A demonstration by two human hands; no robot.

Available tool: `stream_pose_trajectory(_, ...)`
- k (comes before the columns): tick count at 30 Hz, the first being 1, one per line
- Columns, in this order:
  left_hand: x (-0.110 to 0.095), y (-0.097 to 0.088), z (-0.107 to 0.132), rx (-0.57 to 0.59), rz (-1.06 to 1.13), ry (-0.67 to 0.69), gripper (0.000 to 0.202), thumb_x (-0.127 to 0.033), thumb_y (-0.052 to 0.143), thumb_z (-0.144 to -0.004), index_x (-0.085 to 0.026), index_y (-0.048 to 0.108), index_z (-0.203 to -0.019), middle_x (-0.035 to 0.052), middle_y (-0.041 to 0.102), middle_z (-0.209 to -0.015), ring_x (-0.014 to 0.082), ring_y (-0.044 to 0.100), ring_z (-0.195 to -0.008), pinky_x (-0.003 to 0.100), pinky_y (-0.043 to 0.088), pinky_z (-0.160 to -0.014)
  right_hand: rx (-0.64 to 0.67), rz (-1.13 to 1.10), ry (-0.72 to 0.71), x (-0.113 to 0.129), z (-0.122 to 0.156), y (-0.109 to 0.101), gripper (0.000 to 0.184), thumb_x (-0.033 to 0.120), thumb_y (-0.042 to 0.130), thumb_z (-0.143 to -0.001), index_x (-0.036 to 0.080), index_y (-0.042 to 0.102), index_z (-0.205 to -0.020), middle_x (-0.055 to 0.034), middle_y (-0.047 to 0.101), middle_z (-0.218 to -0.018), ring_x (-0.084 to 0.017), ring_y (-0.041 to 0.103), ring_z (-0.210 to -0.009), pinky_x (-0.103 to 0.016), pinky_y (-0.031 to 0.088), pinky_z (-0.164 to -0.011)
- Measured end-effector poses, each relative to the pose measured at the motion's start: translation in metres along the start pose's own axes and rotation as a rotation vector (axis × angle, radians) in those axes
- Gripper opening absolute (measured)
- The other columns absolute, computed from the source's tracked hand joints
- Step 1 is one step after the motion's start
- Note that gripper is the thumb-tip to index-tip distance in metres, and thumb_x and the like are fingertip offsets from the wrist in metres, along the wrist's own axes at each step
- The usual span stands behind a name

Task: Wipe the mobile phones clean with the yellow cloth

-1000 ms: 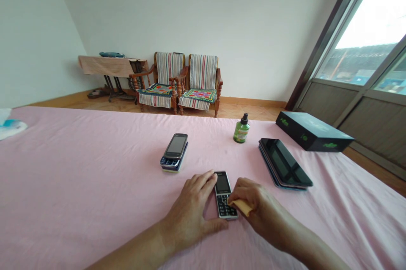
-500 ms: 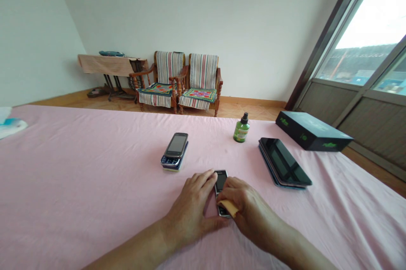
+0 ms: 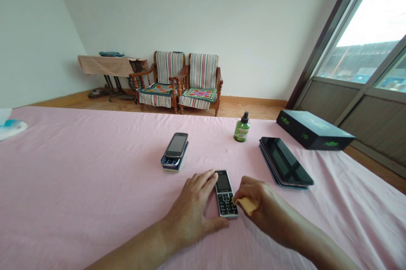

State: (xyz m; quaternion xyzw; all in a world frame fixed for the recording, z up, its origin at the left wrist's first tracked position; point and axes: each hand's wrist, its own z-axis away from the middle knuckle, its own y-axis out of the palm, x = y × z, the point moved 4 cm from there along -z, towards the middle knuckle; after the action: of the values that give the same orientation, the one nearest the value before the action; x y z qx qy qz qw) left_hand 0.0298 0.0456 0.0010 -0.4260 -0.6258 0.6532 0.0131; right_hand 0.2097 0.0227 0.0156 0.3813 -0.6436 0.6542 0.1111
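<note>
A black keypad phone (image 3: 226, 194) with a silver edge lies face up on the pink cloth. My left hand (image 3: 196, 202) holds it in place, fingertips at its upper left edge and thumb by its lower end. Folded yellow cloth (image 3: 247, 206) is pinched in my right hand (image 3: 256, 200), at the right edge of the phone's keypad. Further off to the left, a slide phone (image 3: 176, 146) rests on top of other devices in a small stack.
A green bottle with a black cap (image 3: 242, 128) stands behind the phone. Stacked tablets (image 3: 285, 162) lie to the right, with a black box (image 3: 314, 130) beyond. The pink sheet (image 3: 95, 168) is slightly wrinkled. Two wooden chairs (image 3: 203, 71) stand by the far wall.
My right hand and the yellow cloth have shifted right, off the phone's face, so its screen and keypad now show. My left hand stays where it was.
</note>
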Motion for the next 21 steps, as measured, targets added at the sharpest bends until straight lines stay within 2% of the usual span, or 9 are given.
stream_pose_trajectory(4, 0.0, 0.0, 0.0, 0.003, -0.004, -0.006, 0.094, -0.057, 0.081, -0.066, -0.019, 0.044, -0.143, 0.0159, 0.042, -0.149, 0.0372, 0.039, -0.135, 0.056, 0.033, -0.111, -0.057, 0.058, -0.008, -0.007, 0.0, -0.007, 0.032, -0.008, 0.05, -0.071, 0.017, 0.068, -0.075, -0.0023, 0.06, -0.077, -0.015, 0.058, -0.072, -0.026, 0.04, -0.064)
stream_pose_trajectory(10, 0.002, 0.001, 0.0, 0.022, -0.004, -0.027, 0.096, -0.054, 0.083, -0.065, -0.016, 0.043, -0.144, 0.0167, 0.041, -0.15, 0.0371, 0.037, -0.136, 0.055, 0.031, -0.113, -0.12, -0.097, -0.077, 0.001, -0.005, -0.001, 0.028, -0.003, 0.053, -0.08, 0.019, 0.069, -0.087, -0.0026, 0.063, -0.084, -0.014, 0.061, -0.076, -0.024, 0.043, -0.067)
stream_pose_trajectory(15, 0.002, 0.001, -0.001, 0.057, -0.027, -0.042, 0.098, -0.052, 0.083, -0.066, -0.012, 0.042, -0.144, 0.0183, 0.038, -0.151, 0.0363, 0.035, -0.138, 0.053, 0.029, -0.115, -0.047, -0.178, -0.073, -0.001, -0.003, 0.009, 0.029, -0.001, 0.054, -0.081, 0.02, 0.073, -0.084, -0.0025, 0.064, -0.083, -0.013, 0.062, -0.073, -0.021, 0.043, -0.063)
stream_pose_trajectory(19, 0.002, 0.001, -0.001, 0.058, -0.034, -0.043, 0.098, -0.055, 0.081, -0.067, -0.011, 0.041, -0.144, 0.0187, 0.038, -0.151, 0.0361, 0.035, -0.138, 0.053, 0.03, -0.114, 0.035, -0.151, -0.071, 0.003, 0.002, 0.002, 0.033, -0.004, 0.052, -0.078, 0.022, 0.074, -0.081, -0.0011, 0.065, -0.082, -0.012, 0.062, -0.072, -0.021, 0.043, -0.064)
stream_pose_trajectory(21, 0.003, 0.001, -0.001, 0.046, -0.028, -0.031, 0.097, -0.057, 0.08, -0.067, -0.012, 0.042, -0.144, 0.0185, 0.039, -0.151, 0.0361, 0.035, -0.137, 0.054, 0.03, -0.114, 0.031, -0.131, -0.081, 0.005, 0.003, -0.005, 0.032, -0.004, 0.053, -0.077, 0.022, 0.073, -0.08, -0.0004, 0.066, -0.081, -0.012, 0.062, -0.072, -0.021, 0.043, -0.064)
